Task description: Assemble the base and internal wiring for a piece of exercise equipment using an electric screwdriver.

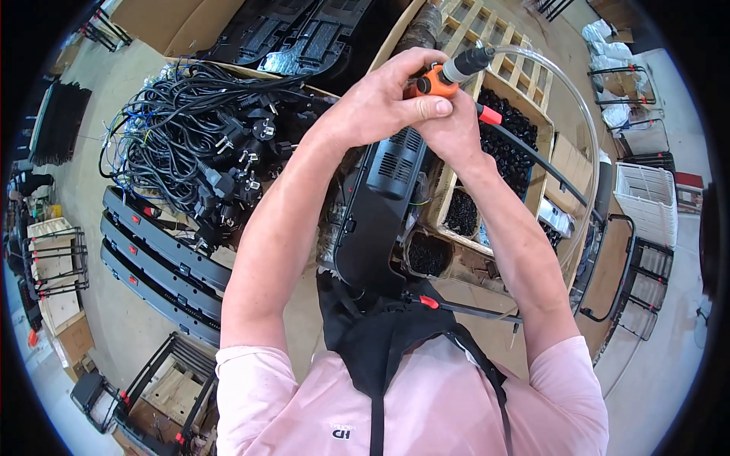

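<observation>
Both arms reach forward to an orange air tool [436, 83] with a clear hose [566, 76] on its grey-and-black coupling. My left hand [384, 99] is closed over the tool, its thumb lying across the front. Pressed up close against it, my right hand [456, 133] is closed round the tool from below; its fingers are mostly hidden. The tool's working tip is out of sight behind the hands. Under them stretches a long black plastic housing [369, 239] with a raised, slotted motor cover [391, 163], its near end close to my black apron [388, 327].
To the left, black power cables with plugs [198, 137] are heaped above several curved black panels [156, 262]. On the right, a wooden crate [544, 121] holds small black parts, beside a round tub of screws [427, 254]. A black frame tube with a red clip [490, 114] crosses the right side.
</observation>
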`<move>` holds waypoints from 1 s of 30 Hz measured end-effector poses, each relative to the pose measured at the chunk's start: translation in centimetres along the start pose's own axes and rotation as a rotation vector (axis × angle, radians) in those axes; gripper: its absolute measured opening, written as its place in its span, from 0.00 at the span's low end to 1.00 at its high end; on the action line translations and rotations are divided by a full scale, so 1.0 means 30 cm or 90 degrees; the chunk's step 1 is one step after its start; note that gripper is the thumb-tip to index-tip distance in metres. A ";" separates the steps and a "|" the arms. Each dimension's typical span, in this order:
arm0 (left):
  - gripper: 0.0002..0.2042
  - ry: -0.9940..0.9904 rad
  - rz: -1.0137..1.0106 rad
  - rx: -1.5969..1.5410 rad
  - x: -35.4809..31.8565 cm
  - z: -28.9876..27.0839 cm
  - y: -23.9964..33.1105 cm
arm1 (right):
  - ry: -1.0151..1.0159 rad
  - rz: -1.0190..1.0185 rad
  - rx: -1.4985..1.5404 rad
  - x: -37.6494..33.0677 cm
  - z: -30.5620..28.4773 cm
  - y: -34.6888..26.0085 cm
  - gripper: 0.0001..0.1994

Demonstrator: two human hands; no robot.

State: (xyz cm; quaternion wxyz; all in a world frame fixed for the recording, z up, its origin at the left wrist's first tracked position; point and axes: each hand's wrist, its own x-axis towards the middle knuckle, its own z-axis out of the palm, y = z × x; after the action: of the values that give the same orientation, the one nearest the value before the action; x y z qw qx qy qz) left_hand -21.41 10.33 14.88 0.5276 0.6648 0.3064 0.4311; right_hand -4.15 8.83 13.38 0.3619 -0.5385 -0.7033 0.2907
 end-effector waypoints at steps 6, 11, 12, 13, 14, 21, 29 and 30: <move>0.30 0.036 0.096 0.193 -0.004 0.027 -0.050 | 0.001 -0.024 0.002 -0.018 0.029 0.042 0.15; 0.29 0.068 0.068 0.203 -0.011 0.049 -0.048 | -0.019 -0.044 -0.103 -0.024 0.054 0.048 0.14; 0.29 0.052 0.042 0.166 -0.010 0.049 -0.048 | -0.022 -0.036 -0.129 -0.026 0.056 0.055 0.14; 0.29 0.055 0.040 0.166 -0.007 0.053 -0.052 | -0.026 -0.038 -0.128 -0.025 0.057 0.054 0.14; 0.29 0.067 0.031 0.139 -0.001 0.061 -0.057 | -0.023 -0.034 -0.090 -0.025 0.058 0.054 0.14; 0.36 0.051 0.003 0.092 -0.023 0.043 -0.054 | 0.015 -0.053 -0.012 -0.034 0.022 0.026 0.16; 0.30 0.285 -0.172 -0.163 -0.152 0.033 -0.286 | 0.041 0.063 0.146 -0.022 0.046 0.035 0.22; 0.29 0.286 -0.139 -0.036 -0.189 0.057 -0.359 | 0.030 0.054 0.151 -0.023 0.051 0.043 0.22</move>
State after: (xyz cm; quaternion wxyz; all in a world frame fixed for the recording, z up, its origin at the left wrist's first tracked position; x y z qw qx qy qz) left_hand -21.87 7.45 2.93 0.5078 0.5003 0.4740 0.5169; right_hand -4.60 8.45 11.33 0.4271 -0.5277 -0.6318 0.3741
